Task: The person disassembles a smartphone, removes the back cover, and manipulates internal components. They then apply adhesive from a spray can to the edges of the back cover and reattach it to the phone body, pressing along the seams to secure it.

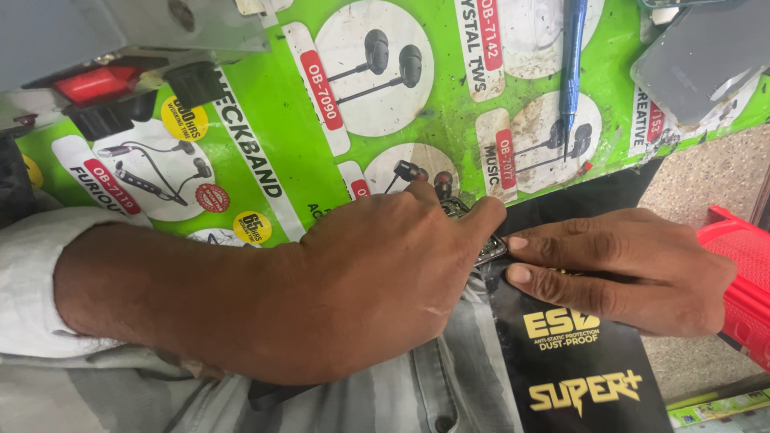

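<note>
My left hand (385, 273) lies fist-like at the middle, its fingertips pinching a small metallic part (481, 240) at the edge of the green printed mat (265, 152). My right hand (626, 269) comes in from the right, two fingertips touching the same small part and pressing on a black packet with gold lettering (573, 369). The part is mostly hidden under the fingers.
A blue screwdriver (572, 72) lies on the mat at the upper right. A grey flat device (698, 56) sits at the top right corner. A red and black tool (120, 88) is at the upper left. A red plastic stool (742, 281) stands at the right.
</note>
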